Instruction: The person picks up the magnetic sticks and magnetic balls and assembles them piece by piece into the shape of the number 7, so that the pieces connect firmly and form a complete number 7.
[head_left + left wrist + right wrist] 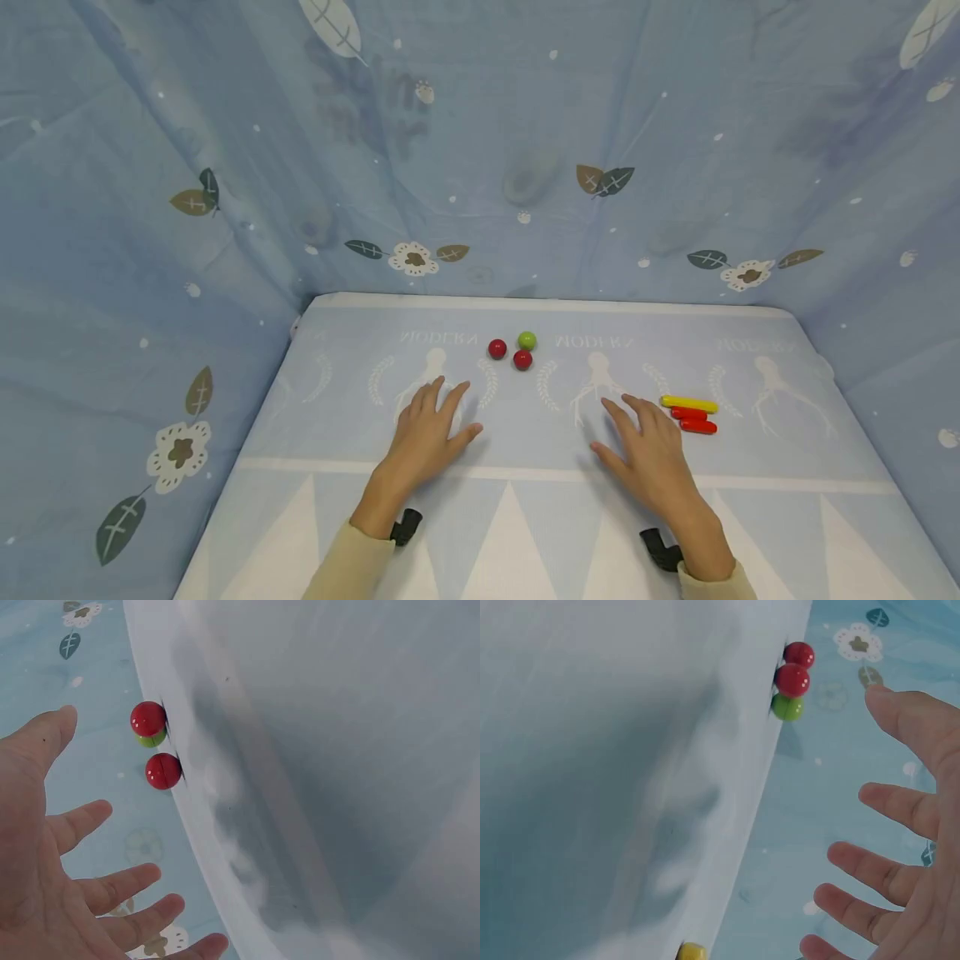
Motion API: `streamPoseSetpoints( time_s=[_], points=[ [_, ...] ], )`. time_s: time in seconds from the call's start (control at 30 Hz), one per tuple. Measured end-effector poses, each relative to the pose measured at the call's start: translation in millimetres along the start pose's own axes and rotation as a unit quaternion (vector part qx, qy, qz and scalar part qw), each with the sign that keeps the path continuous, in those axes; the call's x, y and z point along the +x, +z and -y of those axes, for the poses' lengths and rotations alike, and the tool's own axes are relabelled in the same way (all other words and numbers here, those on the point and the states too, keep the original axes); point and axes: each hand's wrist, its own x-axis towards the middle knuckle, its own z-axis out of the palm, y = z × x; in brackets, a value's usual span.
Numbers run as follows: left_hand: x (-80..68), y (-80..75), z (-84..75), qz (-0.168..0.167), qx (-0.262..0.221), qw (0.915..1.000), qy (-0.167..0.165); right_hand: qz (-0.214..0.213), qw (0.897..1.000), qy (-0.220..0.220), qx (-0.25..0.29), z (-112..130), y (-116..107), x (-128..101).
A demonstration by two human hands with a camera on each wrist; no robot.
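My left hand (429,427) lies flat on the blue cloth-covered table (525,454) with its fingers spread and holds nothing. My right hand (649,446) lies the same way to the right, also holding nothing. Beyond and between them sit two red balls (497,348) (522,359) and a green ball (527,340) in a tight cluster. Just past my right fingertips lie a yellow stick (688,404) and two red sticks (688,413) (697,427). The left wrist view shows the left hand (67,877) spread, with the red balls (148,718) (163,771) and green ball (152,739) ahead. The right wrist view shows the right hand (904,862) and the three balls (792,679).
Blue fabric printed with leaves and flowers (412,258) hangs as walls behind and on both sides of the table. The back edge of the table (555,304) meets that fabric. Black camera mounts (406,525) (660,550) sit at both wrists.
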Motion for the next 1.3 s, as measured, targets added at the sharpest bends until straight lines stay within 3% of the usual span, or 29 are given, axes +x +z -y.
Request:
streamPoseSetpoints(
  time_s=[0.53, 1.07, 1.17, 1.3],
  points=[
    [54.2, 1.3, 4.5, 0.010, -0.077, 0.9968, -0.014, -0.034, 0.999, 0.008, 0.024, -21, -7, -12],
    [100.0, 17.0, 8.0, 0.011, -0.150, 0.9881, -0.032, -0.088, 0.995, 0.017, 0.030, -58, -22, -28],
    [108.3, 18.6, 7.5, 0.017, -0.166, 0.9852, -0.039, -0.083, 0.995, 0.038, 0.049, -66, -26, -31],
    [116.8, 20.8, 8.2, 0.035, -0.190, 0.9796, -0.056, -0.045, 0.989, 0.108, 0.087, -75, -34, -37]
  ],
)
